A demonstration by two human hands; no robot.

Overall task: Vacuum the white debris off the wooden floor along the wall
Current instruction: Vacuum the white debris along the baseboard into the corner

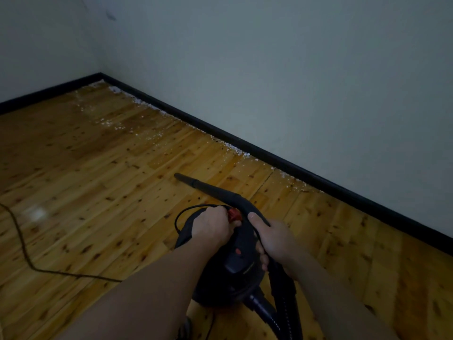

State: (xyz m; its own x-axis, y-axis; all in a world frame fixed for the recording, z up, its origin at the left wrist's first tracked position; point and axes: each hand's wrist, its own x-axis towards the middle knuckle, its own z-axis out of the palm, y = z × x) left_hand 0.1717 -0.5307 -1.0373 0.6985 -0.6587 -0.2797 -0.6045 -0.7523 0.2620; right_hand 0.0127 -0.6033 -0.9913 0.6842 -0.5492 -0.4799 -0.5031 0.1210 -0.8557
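We see a dim room corner ahead-left of the hands: two pale grey-white walls [294, 69] meeting, black baseboard [245, 141] along both. Knotty wooden plank floor [85, 168] all around the hands, with a faint glare patch [36, 213] far left.

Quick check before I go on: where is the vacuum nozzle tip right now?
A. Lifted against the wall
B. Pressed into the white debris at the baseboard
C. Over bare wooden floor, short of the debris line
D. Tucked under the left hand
C: the nozzle tip sits over bare wooden floor, apart from the white debris strung along the black baseboard.
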